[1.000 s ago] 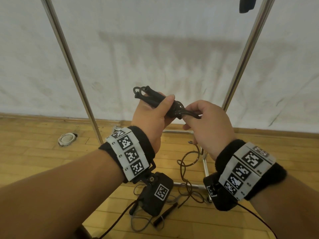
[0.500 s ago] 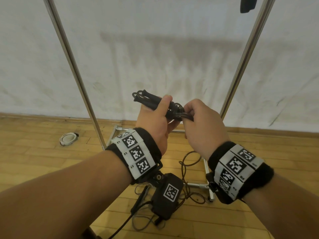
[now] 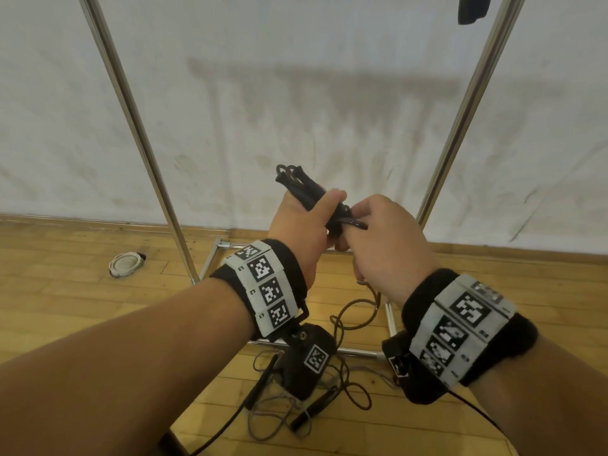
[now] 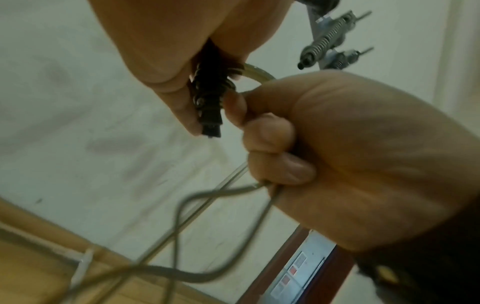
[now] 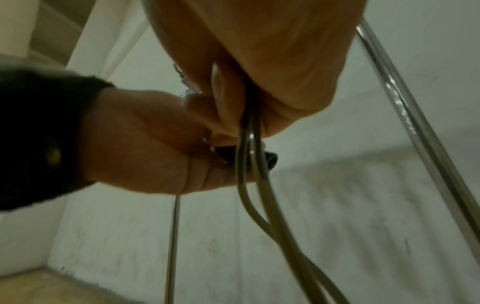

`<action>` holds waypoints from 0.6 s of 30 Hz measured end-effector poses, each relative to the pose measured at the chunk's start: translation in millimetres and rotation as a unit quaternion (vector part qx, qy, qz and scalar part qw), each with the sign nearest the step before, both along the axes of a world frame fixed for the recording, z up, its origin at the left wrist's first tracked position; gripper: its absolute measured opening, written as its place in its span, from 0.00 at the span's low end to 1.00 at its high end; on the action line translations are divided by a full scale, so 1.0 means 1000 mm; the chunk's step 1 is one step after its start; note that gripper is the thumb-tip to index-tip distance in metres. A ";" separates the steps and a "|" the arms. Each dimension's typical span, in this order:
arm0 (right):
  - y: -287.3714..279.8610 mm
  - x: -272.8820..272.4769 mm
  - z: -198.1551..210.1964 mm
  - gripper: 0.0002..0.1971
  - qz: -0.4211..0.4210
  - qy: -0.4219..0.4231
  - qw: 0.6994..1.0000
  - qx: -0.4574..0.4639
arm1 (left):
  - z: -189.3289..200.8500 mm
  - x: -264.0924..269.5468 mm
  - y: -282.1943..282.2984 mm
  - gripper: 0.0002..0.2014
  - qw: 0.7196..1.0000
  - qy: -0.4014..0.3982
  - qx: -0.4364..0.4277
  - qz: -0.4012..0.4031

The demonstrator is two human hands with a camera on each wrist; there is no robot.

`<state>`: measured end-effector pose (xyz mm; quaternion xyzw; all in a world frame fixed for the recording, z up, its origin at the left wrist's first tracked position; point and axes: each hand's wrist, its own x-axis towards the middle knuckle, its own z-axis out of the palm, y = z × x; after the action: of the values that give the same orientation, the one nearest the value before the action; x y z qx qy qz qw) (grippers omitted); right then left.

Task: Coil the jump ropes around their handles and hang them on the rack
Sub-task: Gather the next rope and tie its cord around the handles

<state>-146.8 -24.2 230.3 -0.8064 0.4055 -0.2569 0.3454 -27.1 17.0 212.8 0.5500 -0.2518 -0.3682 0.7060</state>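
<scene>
While left hand (image 3: 297, 232) fingers grip black handles (image 3: 304, 189) | right hand (image 3: 383, 245) fingers pinch the rope (image 5: 246, 164) beside them

Both forearms reach forward, wrists close together; the left hand (image 3: 297, 230) and right hand (image 3: 388, 245) are curled into fists, knuckles nearly touching.

Both forearms are bare. Each wrist carries a black fabric band (image 3: 286, 258) fitted with a strip of white square tiles (image 3: 268, 287) printed with black coded markers. A black camera unit (image 3: 307, 360) hangs beneath each wrist.
</scene>
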 end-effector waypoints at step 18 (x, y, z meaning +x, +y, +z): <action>-0.053 -0.056 0.018 0.12 0.218 -0.002 0.970 0.111 | 0.018 0.015 0.020 0.03 0.964 0.094 0.087 -0.235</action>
<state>-202.4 -77.5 248.3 -0.8314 0.2455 -0.1308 0.4810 -12.3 36.9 230.9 0.4976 -0.2732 -0.5943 0.5697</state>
